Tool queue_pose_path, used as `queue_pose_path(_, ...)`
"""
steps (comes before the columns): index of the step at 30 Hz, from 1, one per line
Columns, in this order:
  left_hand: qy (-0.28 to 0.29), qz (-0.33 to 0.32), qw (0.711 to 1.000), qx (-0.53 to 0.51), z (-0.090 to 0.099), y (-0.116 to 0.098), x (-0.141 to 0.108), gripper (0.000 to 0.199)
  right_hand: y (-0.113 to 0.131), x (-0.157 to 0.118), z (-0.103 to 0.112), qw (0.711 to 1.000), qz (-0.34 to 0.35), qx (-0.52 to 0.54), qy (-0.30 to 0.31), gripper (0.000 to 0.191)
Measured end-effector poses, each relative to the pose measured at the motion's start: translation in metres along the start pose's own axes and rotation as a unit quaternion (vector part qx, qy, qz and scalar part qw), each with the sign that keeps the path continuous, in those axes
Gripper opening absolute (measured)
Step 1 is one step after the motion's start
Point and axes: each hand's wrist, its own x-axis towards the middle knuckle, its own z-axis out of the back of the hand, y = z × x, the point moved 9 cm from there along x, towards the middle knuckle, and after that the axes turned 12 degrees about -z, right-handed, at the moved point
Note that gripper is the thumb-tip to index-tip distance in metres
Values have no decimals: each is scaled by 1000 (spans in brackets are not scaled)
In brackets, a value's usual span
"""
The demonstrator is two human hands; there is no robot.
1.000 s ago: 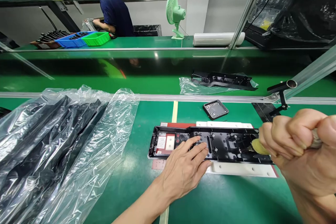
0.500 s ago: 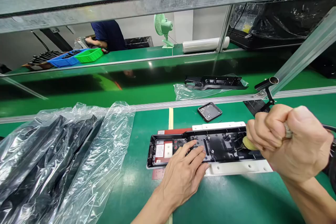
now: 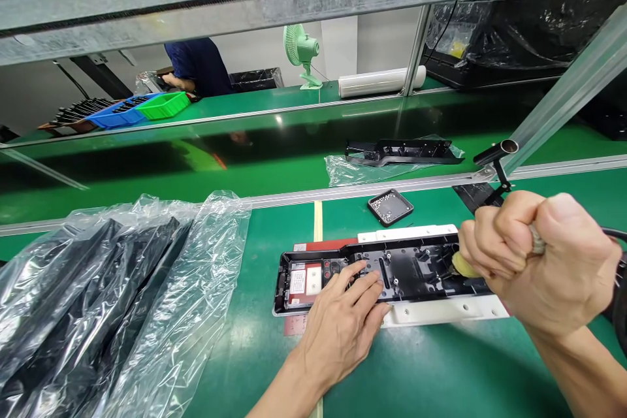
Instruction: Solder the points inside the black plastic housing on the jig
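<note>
My left hand point(image 3: 340, 317) lies flat with spread fingers on the near side and inside of a long black plastic housing point(image 3: 411, 268). The housing rests open side up in a white fixture point(image 3: 441, 312) over a red base point(image 3: 313, 247). My right hand point(image 3: 539, 261) is closed in a fist around an upright tool with a yellow lower part point(image 3: 464, 266). That tool points down into the housing's right end; its tip and most of its body are hidden, so I cannot tell its kind.
A small black tray point(image 3: 390, 207) of tiny metal parts sits behind the housing. A black tubular holder point(image 3: 497, 152) stands at right. Bagged black parts point(image 3: 112, 294) cover the left. Another black housing point(image 3: 406, 151) lies on plastic beyond the rail. A person point(image 3: 198, 65) works across.
The view has shifted very slightly. Both hands, the tool and the housing stay in nearly the same places.
</note>
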Motion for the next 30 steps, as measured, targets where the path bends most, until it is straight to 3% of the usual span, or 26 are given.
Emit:
queue_pose_path(12,-2,-5,1000,-3,1,-1,0,31,4,0,2,1000,18,-3,14,37)
queue_pose_path(19,10,0,1000,-5,-3,2,-2,31,4,2,-7,999,24,-24,31,47)
queue_pose_path(30,-6,-5,1000,5,1,0,1,31,11,2,-5,997,53,-31,40,41)
